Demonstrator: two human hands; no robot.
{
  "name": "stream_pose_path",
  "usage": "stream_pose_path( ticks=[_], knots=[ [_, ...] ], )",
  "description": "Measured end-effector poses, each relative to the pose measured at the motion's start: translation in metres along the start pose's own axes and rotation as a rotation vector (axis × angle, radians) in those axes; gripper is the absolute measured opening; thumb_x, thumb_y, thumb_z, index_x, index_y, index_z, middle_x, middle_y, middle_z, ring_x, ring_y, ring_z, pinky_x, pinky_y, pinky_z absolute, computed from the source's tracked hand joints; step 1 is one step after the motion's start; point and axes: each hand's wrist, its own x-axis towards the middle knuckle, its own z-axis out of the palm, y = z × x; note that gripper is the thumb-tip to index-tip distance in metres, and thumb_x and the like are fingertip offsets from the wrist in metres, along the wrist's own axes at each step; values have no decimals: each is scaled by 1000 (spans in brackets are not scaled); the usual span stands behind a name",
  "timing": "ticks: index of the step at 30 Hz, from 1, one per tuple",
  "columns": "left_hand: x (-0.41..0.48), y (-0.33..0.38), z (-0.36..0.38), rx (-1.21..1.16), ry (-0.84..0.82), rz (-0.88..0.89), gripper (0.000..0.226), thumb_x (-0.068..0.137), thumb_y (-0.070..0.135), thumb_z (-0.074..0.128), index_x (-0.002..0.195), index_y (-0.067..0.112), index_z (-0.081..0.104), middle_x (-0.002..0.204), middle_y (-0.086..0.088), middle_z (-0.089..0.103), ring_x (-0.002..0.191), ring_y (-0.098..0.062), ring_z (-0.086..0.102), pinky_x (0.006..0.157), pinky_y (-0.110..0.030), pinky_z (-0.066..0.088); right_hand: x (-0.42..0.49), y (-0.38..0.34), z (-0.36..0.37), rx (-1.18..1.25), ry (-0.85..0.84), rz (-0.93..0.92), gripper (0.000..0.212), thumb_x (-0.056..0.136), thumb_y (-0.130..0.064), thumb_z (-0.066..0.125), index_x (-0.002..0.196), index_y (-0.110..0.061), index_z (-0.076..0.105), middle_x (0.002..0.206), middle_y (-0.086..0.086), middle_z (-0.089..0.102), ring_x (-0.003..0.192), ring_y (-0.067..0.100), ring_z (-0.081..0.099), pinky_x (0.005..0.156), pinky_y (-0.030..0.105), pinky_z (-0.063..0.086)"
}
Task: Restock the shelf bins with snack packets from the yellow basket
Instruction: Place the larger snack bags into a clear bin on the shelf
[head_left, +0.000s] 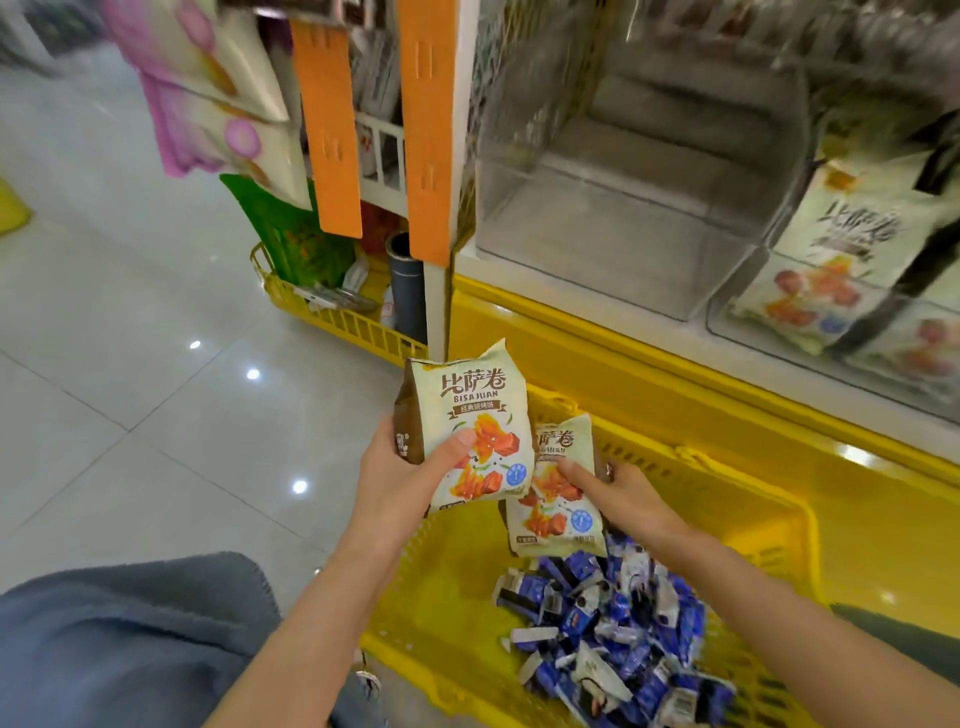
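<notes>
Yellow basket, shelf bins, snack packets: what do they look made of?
Yellow basket: looks like moulded plastic, glossy, with slotted walls and bright glints on the rim. Shelf bin: clear rigid plastic, probably acrylic; the shelf shows through its walls. Snack packet in the left hand: thin printed film with a crimped top edge, slightly matte; foil lining cannot be told.

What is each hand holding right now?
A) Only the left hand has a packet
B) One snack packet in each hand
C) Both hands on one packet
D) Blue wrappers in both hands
B: the left hand grips one Bisajuan snack packet and the right hand grips a second Bisajuan packet, above the yellow basket, while the small blue-wrapped snacks lie inside it.
</notes>
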Motion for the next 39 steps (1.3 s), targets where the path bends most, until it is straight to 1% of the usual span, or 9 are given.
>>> stream_pose_path(
  ticks=[3,7,13,15,20,26,30,34,39],
  knots=[
    [-10,16,10,34,-60,70,36,72,25,77,103,30,58,95,7,72,79,-10,71,59,-22,56,-22,-20,-35,-15,77,-59,40,78,-50,65,105,-22,55,68,-10,72,61,8,70,49,19,52],
    [-21,32,23,72,-136,126,44,72,24,77,111,25,57,100,4,71,84,-12,70,65,-27,58,-55,-47,-81,-60,218,-177,24,77,-47,68,84,-30,52,57,-20,65,52,-1,65,42,13,46],
    [-21,58,50,209,-205,265,45,68,26,80,106,30,56,94,12,70,83,-5,68,67,-23,56,-108,-86,-150,-201,410,-356,43,76,-45,69,110,-24,53,93,-7,67,78,8,68,68,27,56],
    [-20,72,62,249,-241,333,41,66,27,81,97,34,55,85,19,70,76,5,66,58,-12,51,-121,-102,-172,-187,507,-437,45,77,-41,69,113,-25,48,96,-8,64,82,4,65,65,23,54],
    [-18,96,90,251,-326,379,44,67,29,80,102,36,52,95,16,66,83,-2,67,57,-13,52,-131,-133,-212,-141,759,-660,39,83,-26,67,112,-27,41,91,-24,54,78,-13,57,57,7,47],
    [-18,104,114,162,-330,364,52,69,28,78,113,28,51,95,15,64,81,-2,65,50,-8,48,-97,-142,-222,-193,680,-646,46,86,-13,65,123,-16,39,103,-14,53,90,-3,53,57,0,45],
    [-14,110,123,103,-304,348,50,69,30,78,110,30,49,89,18,61,76,-1,63,46,-9,46,-72,-138,-226,-129,624,-546,52,87,-20,62,131,-17,35,100,-15,54,80,-2,58,53,7,49],
    [-9,115,129,65,-291,326,44,69,33,77,103,34,49,91,16,63,77,-4,66,48,-11,49,-50,-138,-233,-22,520,-418,45,85,-32,63,121,-24,38,105,-10,57,76,-2,61,51,12,51],
    [-5,121,134,26,-291,318,40,69,34,77,97,38,47,89,17,61,77,-4,65,48,-11,49,-37,-129,-237,-71,458,-329,59,82,-38,65,130,-27,33,124,-4,55,100,12,59,82,33,52]
  ],
)
